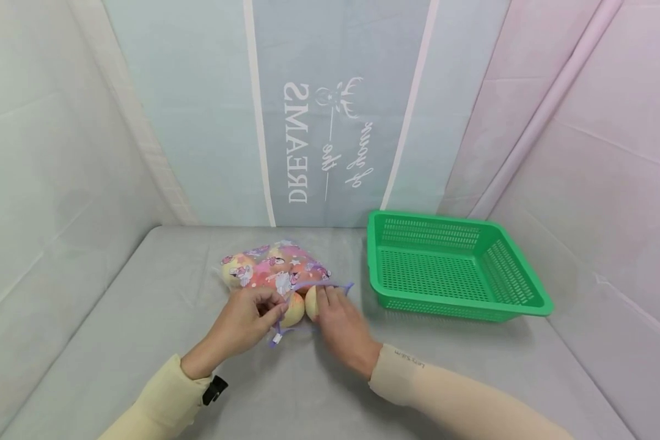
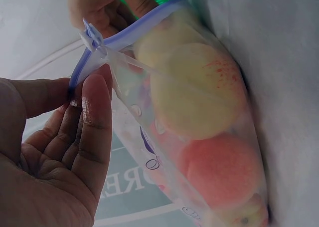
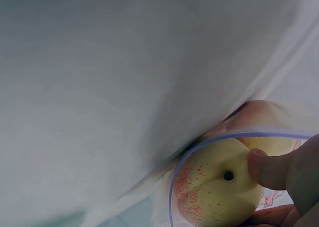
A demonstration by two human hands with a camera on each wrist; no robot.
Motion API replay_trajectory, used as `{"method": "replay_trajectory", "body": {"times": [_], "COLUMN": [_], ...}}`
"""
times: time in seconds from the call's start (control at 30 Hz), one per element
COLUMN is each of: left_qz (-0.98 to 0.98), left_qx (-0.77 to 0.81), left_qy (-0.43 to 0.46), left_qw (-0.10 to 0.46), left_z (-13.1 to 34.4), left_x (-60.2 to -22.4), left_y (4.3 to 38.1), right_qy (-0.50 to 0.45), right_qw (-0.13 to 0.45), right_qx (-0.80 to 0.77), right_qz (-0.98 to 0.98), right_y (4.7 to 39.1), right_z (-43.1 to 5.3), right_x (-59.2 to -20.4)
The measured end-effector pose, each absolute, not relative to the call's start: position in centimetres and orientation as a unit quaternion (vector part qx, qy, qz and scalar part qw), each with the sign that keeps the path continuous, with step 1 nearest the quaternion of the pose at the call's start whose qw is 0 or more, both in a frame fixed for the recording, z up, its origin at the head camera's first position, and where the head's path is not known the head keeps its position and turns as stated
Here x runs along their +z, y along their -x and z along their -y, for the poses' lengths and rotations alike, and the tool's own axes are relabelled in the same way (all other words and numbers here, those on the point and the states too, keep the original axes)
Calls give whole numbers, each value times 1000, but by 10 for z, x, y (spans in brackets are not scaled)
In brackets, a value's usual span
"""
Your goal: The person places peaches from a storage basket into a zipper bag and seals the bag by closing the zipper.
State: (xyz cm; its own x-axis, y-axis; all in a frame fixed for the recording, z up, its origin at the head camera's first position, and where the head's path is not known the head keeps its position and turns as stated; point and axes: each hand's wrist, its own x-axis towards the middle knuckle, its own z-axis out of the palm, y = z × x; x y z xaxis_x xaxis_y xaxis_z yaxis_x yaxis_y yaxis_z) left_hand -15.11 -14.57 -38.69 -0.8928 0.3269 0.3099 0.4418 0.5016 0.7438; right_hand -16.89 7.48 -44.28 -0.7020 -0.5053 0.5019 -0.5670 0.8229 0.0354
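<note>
A clear zip bag (image 1: 269, 263) with pink and purple cartoon prints lies on its side, its purple-edged mouth toward me. Several peaches are inside, among them a pale yellow peach (image 2: 194, 92) and a redder peach (image 2: 224, 169). My left hand (image 1: 247, 321) pinches the purple rim between thumb and fingers, close to the zip slider (image 2: 92, 40). At the mouth, my right hand (image 1: 343, 330) holds a yellow peach with red specks (image 3: 214, 187). The thumb presses beside the peach's dark stem hole, while the fingers are partly hidden behind it.
To the right of the bag stands a green plastic basket (image 1: 445, 307) with slotted walls and no contents. Grey cloth covers the table (image 1: 165, 293). Behind it hangs a pale blue-grey cloth (image 1: 335, 49) with mirrored lettering, and white sheets enclose both sides.
</note>
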Motion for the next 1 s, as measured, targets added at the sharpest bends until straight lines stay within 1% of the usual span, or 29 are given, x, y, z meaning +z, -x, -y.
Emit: {"method": "replay_trajectory", "body": {"times": [0.27,0.47,0.6,0.77,1.0], "left_qz": [866,871,871,871,872], "left_qx": [-441,-434,-434,-434,-435], "left_qy": [227,221,223,222,216], "left_qw": [63,57,56,59,58], "left_z": [144,143,143,144,145], "left_x": [-390,-391,-391,-390,-388], "left_y": [149,148,147,147,146], "right_qy": [-272,-274,-282,-289,-301], "right_qw": [241,253,253,266,288], "right_qx": [58,63,8,-59,-5], "right_qz": [930,926,925,918,909], "right_y": [176,184,190,195,191], "right_z": [-66,-59,-57,-56,-62], "right_x": [-443,-444,-442,-441,-438]}}
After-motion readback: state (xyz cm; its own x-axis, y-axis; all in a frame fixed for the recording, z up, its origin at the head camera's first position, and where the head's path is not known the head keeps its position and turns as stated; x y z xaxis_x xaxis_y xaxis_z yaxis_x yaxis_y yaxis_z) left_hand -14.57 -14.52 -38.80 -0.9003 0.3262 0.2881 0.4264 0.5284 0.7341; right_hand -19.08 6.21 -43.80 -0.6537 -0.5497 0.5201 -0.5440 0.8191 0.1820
